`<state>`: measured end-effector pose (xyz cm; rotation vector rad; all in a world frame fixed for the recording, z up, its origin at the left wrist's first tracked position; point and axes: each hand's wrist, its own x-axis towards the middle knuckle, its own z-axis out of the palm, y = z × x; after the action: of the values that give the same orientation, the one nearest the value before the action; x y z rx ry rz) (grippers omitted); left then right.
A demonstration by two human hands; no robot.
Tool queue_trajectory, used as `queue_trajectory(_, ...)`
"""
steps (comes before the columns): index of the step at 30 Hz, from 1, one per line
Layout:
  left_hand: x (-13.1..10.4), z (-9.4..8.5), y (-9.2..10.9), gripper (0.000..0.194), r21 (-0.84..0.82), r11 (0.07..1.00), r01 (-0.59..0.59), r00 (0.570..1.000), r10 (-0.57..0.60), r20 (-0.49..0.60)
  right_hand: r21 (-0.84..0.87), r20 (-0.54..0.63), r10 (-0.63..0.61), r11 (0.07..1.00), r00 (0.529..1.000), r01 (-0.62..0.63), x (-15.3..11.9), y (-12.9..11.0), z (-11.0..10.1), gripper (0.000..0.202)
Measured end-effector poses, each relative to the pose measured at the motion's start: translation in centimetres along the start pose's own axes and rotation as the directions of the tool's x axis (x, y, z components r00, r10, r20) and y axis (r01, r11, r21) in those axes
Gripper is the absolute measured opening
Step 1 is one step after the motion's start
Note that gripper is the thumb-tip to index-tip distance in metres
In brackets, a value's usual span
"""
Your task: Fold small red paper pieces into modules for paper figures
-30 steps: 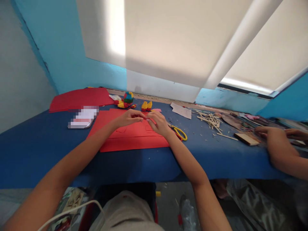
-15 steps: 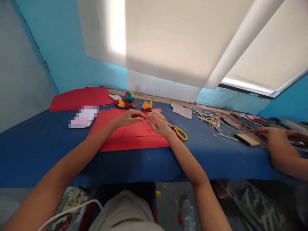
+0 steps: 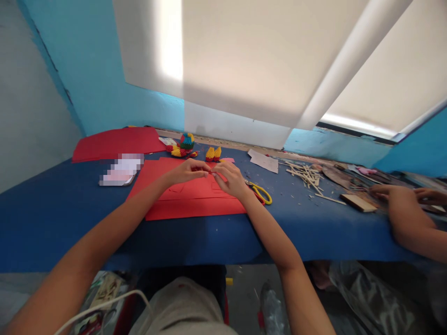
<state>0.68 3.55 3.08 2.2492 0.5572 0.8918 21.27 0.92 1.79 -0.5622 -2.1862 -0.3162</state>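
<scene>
My left hand [image 3: 190,170] and my right hand [image 3: 231,178] meet fingertip to fingertip above stacked red paper sheets [image 3: 188,210]. Both are closed in a pinch on a small red paper piece [image 3: 210,172], mostly hidden by the fingers. Small cut red paper pieces lie on the sheets beneath. Beside my right wrist is a pair of scissors with yellow handles [image 3: 262,193], its blades partly covered. Just beyond my hands stand two yellow and red folded-paper cones [image 3: 213,154]. A multicoloured folded-paper figure [image 3: 186,142] is to their left.
Left on the blue table [image 3: 63,204] are a phone [image 3: 120,171] and more red sheets [image 3: 118,142]. To the right lie grey paper [image 3: 264,161], thin wooden sticks [image 3: 305,176] and a wooden block [image 3: 359,203]. Another person's arm [image 3: 407,216] reaches in at far right.
My hands stay nearly in place, their fingers shifting only slightly around the small red paper piece. Everything on the table looks the same.
</scene>
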Motion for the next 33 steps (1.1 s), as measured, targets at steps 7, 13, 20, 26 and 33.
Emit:
queue_trajectory(7, -0.1, 0.0, -0.3, 0.026, 0.001, 1.0, 0.013, 1.0, -0.013, -0.001, -0.033, 0.002, -0.023, 0.999, 1.0, 0.023, -0.3, 0.5, 0.1, 0.013)
queue_trajectory(13, 0.0, 0.0, -0.5, 0.027, 0.002, 1.0, 0.029, 1.0, -0.029, -0.008, -0.055, 0.011, -0.002, 0.998, 1.0, 0.003, -0.5, 0.6, -0.1, 0.015)
queue_trajectory(20, -0.1, -0.1, -0.7, 0.03, -0.005, 0.999, 0.053, 0.998, -0.053, 0.013, -0.05, 0.029, -0.027, 0.998, 0.999, 0.029, -0.4, 0.9, -0.4, 0.018)
queue_trajectory(26, -0.1, -0.1, -0.7, 0.032, 0.025, 0.998, 0.054, 0.998, -0.055, 0.041, -0.011, 0.108, 0.041, 0.999, 0.993, -0.04, -0.6, 1.0, 0.0, 0.021)
queue_trajectory(33, 0.2, 0.2, -1.0, 0.045, 0.163, 0.984, 0.076, 0.997, -0.072, -0.035, 0.228, 0.093, 0.427, 0.87, 0.9, -0.437, -0.1, 1.2, 0.2, 0.024)
